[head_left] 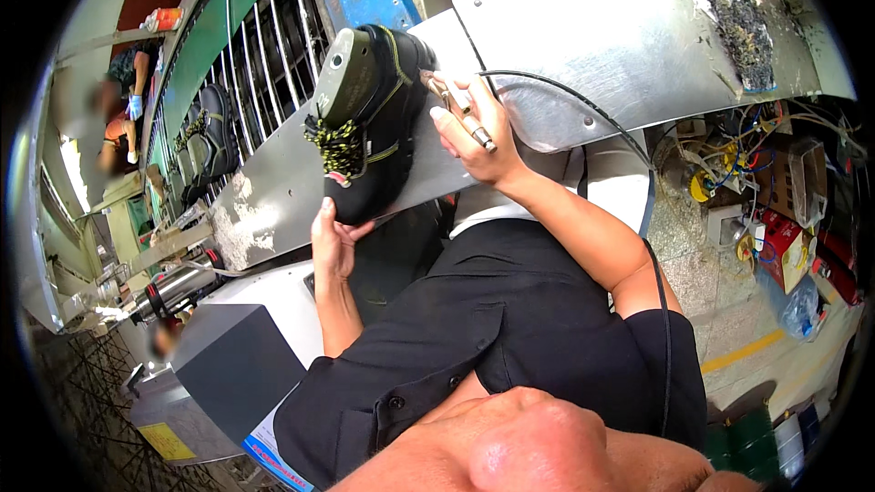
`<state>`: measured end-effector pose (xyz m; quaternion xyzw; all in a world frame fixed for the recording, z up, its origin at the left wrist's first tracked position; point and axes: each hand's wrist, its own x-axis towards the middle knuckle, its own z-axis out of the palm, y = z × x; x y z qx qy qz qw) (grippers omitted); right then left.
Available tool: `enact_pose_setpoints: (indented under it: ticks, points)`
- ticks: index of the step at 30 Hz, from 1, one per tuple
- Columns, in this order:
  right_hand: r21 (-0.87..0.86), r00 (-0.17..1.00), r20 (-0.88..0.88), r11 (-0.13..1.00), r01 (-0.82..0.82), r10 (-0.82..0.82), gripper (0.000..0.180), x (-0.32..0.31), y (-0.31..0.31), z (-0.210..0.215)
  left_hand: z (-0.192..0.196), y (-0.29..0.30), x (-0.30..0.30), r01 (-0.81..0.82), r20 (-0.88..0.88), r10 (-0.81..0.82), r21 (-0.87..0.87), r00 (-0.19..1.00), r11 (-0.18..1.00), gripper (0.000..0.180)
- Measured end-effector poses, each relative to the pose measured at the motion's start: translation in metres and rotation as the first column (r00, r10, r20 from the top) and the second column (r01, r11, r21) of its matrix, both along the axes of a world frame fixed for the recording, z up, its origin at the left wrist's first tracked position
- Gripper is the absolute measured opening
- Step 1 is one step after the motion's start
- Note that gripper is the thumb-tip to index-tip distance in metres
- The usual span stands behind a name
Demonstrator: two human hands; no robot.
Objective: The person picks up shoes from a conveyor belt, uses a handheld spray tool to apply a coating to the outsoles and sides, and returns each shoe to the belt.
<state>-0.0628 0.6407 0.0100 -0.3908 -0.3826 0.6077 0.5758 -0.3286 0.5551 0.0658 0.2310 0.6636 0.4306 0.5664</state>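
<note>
Black shoe [394, 114] with yellow-flecked laces [335, 148] sits over the metal surface [296, 200], its toe toward the person. The left hand [334, 244] has thumb and fingers parted at the shoe's toe. Near the shoe's heel, the right hand's [483, 141] fingers pinch a slim metal tool [476, 130], tip contact unclear. Left of the shoe is another dark shoe [215, 132].

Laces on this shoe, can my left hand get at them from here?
Probably yes; your left hand is at the shoe's toe, and nothing visible blocks the laces.
</note>
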Motion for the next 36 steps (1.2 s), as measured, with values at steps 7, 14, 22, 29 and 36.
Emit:
enact_pose_setpoints:
  ticks: [7, 14, 22, 29, 36]
  points:
    - [0.058, 0.998, -0.042, 0.997, -0.044, 0.047, 0.038, 0.004, -0.001, 0.005, 0.000, -0.005, 0.050, 0.203, 0.274, -0.181, -0.053, 0.944, 0.978, 0.057]
    - [-0.095, 0.970, -0.180, 0.978, -0.184, 0.165, 0.038, 0.036, -0.018, 0.021, 0.000, 0.006, 0.096, 0.364, 0.485, -0.283, -0.079, 0.827, 0.928, 0.073]
    - [-0.228, 0.973, -0.131, 0.950, -0.215, 0.189, 0.033, 0.088, -0.053, 0.044, 0.003, 0.025, 0.142, 0.551, 0.680, -0.376, -0.050, 0.630, 0.833, 0.082]
    - [-0.280, 0.995, -0.078, 0.956, -0.086, 0.066, 0.040, 0.107, -0.054, 0.064, -0.010, 0.046, 0.191, 0.626, 0.729, -0.459, 0.054, 0.508, 0.778, 0.100]
    - [-0.153, 0.989, -0.076, 0.982, 0.114, -0.126, 0.034, 0.095, -0.062, 0.053, -0.037, 0.074, 0.220, 0.579, 0.780, -0.480, 0.190, 0.402, 0.793, 0.090]
